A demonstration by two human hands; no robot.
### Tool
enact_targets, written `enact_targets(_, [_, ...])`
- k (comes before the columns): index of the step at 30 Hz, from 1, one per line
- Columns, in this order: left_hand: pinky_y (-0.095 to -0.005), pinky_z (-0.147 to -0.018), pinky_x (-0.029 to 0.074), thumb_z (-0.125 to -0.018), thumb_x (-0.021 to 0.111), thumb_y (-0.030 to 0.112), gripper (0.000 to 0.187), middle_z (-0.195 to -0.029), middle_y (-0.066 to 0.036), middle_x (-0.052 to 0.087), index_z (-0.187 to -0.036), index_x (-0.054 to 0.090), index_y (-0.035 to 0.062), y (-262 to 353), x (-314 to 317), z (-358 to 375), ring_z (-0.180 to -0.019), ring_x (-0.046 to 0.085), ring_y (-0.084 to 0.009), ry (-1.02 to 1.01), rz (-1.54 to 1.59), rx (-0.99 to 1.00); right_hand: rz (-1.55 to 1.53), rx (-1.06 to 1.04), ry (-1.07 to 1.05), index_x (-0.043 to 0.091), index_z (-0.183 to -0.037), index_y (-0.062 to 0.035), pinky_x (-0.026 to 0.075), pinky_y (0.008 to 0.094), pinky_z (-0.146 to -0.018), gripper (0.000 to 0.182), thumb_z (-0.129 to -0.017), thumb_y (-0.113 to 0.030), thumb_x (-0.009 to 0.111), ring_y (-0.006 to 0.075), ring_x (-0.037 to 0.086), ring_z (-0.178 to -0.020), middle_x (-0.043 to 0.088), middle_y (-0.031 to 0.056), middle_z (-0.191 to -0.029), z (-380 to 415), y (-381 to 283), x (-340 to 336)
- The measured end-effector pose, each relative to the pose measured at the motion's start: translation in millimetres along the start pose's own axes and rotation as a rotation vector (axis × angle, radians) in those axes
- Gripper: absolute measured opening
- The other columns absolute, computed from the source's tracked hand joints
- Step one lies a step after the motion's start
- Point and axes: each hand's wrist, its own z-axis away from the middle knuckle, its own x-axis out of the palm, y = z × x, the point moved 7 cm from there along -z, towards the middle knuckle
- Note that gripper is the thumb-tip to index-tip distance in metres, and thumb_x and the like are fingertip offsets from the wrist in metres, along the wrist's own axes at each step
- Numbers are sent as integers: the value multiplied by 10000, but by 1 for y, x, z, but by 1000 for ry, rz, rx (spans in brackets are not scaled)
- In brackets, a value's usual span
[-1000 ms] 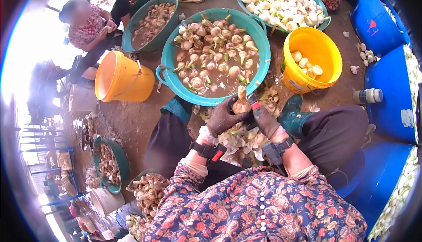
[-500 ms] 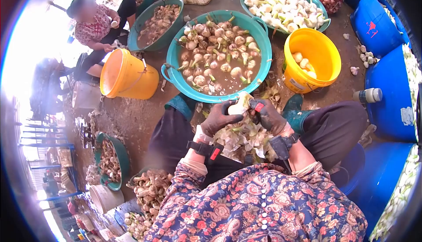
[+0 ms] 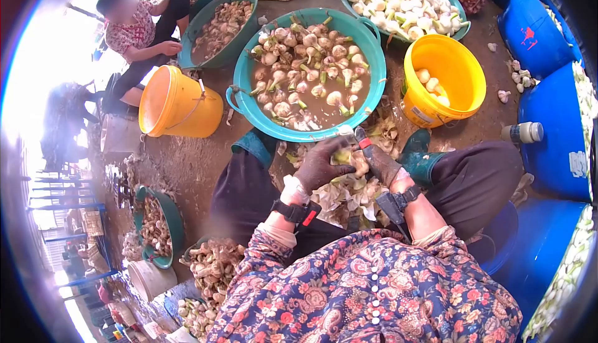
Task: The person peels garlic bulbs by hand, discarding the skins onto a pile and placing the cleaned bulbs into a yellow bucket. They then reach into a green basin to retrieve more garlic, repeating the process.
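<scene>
Just below the near rim of a teal tub (image 3: 242, 109), my gloved left hand (image 3: 321, 166) is closed around a garlic bulb (image 3: 359, 161). My gloved right hand (image 3: 379, 161) presses on the bulb's other side, with red tape round one finger. Loose papery skins (image 3: 346, 198) lie heaped below both hands, between my legs. Muddy water and many unpeeled garlic bulbs (image 3: 319, 90) fill the teal tub. To its right, a yellow bucket (image 3: 468, 87) holds several pale bulbs. The fingertips partly hide the bulb in my hands.
An orange bucket (image 3: 208, 111) stands left of the tub. Behind are a second tub of garlic (image 3: 221, 28) and a tub of white bulbs (image 3: 405, 6). Blue barrels (image 3: 548, 131) line the right. A co-worker (image 3: 134, 31) sits upper left. A capped bottle (image 3: 526, 132) lies at right.
My hands have turned and shifted slightly, and the bulb now sits lower between them. The co-worker's arms have moved, one hand raised near the knee. The view has shifted slightly.
</scene>
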Motion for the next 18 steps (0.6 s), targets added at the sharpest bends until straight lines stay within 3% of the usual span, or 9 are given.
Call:
enact_targets(2, [-324,-668,466,-720,747,258,334,-806,-106,641,-1018,662,131,-6,12,4,-714,590,-229,-90,-49,2,172,-7,73,538,-711,-80,336,254,-440,529,-876,-572,433,103,453,-487,494,-14,-584,1,5,-3])
enact_targets(5, [-317,-583,440,-754,717,231,207,-705,-105,624,-920,681,113,-15,15,10,-580,520,-220,-2,-88,-121,254,-146,76,556,-752,-86,347,274,-465,547,-841,-616,455,114,483,-521,509,12,-609,9,-15,8])
enact_targets(6, [-311,-521,404,-803,674,207,144,-643,-76,616,-815,668,64,-15,16,12,-529,450,-179,59,-39,-170,549,-150,107,573,-804,-67,387,316,-518,509,-840,-569,499,163,516,-567,553,43,-649,18,-35,10])
enact_targets(12, [-296,-572,475,-845,625,177,167,-751,-58,645,-870,641,12,-103,48,24,-615,578,-123,269,888,-683,580,-512,142,550,-1138,-48,439,324,-819,501,-851,-459,557,234,581,-965,600,145,-1036,29,-58,34])
enact_targets(13, [-312,-662,505,-858,602,153,220,-864,-72,650,-1023,608,8,-101,46,29,-732,630,-168,227,1036,-759,599,-585,155,532,-1183,-51,436,317,-846,511,-852,-439,567,234,573,-1009,585,153,-1093,31,-63,37])
enact_targets(15, [-327,-729,503,-884,562,132,254,-921,-58,646,-1100,566,0,-69,23,24,-822,625,-193,109,-147,-41,457,-663,95,479,-1255,-67,402,330,-914,515,-842,-344,613,251,518,-1098,526,142,-1203,29,-63,39])
enact_targets(16, [-338,-786,495,-920,512,164,256,-991,-51,632,-1124,554,15,-57,18,24,-911,602,-205,95,-129,-94,416,-620,51,460,-1277,-71,381,339,-945,533,-839,-331,618,251,491,-1134,504,139,-1238,35,-68,46])
enact_targets(17, [-334,-792,493,-924,507,182,272,-1013,-54,625,-1141,546,23,-71,21,24,-924,598,-203,132,410,-240,374,-572,7,441,-1299,-75,361,348,-976,553,-836,-317,623,251,463,-1170,482,135,-1273,39,-71,52])
enact_targets(18, [-331,-799,492,-928,503,199,287,-1035,-57,619,-1157,538,30,-84,32,25,-937,594,-201,166,952,-378,735,-866,152,514,-1240,-99,408,362,-913,514,-761,-196,671,295,504,-1072,544,141,-1161,52,-91,57])
